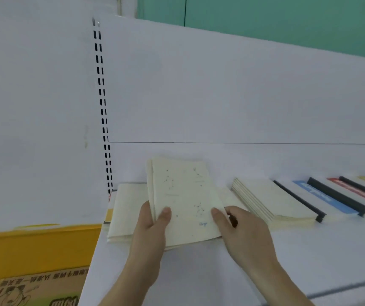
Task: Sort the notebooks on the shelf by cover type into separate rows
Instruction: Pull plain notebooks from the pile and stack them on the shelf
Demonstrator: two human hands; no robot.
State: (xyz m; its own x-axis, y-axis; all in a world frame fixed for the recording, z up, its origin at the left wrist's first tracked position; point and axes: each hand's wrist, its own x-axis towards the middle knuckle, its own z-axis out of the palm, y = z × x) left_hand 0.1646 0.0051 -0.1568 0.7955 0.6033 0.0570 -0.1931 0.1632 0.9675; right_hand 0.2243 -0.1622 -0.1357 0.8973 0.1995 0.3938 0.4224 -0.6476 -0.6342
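Gripping cream notebooks [183, 202] — left hand [152, 219] | right hand [241, 230] | blue cover script unreadable

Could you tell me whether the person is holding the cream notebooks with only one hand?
No, both hands grip the cream notebooks: the left hand on their left edge and the right hand on their right.

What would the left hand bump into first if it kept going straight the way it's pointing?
Probably the white back panel of the shelf. The left hand, gripping the cream notebooks, points up and away; nothing else shows ahead, though depth is unclear.
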